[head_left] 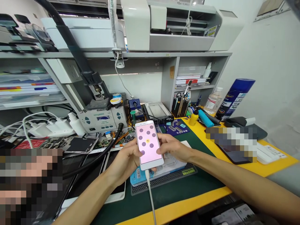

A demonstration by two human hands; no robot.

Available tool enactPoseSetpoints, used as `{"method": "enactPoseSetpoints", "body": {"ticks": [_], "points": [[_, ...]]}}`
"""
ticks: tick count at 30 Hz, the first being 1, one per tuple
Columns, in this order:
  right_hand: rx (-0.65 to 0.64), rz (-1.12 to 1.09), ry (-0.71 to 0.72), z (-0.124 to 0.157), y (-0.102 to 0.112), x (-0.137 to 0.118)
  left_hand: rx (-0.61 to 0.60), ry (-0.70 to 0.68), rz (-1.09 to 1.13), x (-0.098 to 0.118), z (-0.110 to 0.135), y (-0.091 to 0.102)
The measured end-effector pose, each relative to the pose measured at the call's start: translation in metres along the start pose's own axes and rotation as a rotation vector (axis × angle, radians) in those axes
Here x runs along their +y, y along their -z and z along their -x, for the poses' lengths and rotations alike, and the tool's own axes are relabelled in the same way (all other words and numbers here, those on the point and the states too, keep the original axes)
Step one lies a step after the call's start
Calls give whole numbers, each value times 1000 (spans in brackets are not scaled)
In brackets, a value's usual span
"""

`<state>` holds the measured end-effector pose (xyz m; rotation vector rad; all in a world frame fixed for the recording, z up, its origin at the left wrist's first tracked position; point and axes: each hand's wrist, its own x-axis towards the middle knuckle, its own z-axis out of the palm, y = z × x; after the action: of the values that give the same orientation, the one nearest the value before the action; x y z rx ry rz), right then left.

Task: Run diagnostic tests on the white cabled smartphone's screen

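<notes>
A white smartphone is held up between both hands, its lit pink screen showing several purple dots and a small yellow spot. My left hand grips its left edge, with the thumb on the lower left of the screen. On the opposite side, my right hand holds the right edge, thumb near the screen's lower right; some fingers are hidden behind the phone. A white charging cable runs from the phone's bottom toward me. Beneath the phone lies a blue and clear plastic package on a dark perforated mat.
A hot air station with a black hose stands at back left. Large tablets lie left. At right are a blue spray can, a clear bottle and a dark device. A pen holder stands behind.
</notes>
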<state>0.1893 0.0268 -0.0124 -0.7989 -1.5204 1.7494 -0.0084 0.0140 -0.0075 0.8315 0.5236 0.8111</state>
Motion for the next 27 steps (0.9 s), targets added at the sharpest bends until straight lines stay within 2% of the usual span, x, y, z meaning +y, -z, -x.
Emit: {"method": "enactPoseSetpoints", "body": {"ticks": [15,20,27], "points": [[-44,-1,42,0,2,2,29,-18,-199,-1,3,-4],[-53,10,43,0,2,4,86,-35,-273,-3,1,-9],[32,-32,49,-1,-1,4,16,-22,-198,-1,4,-7]]}}
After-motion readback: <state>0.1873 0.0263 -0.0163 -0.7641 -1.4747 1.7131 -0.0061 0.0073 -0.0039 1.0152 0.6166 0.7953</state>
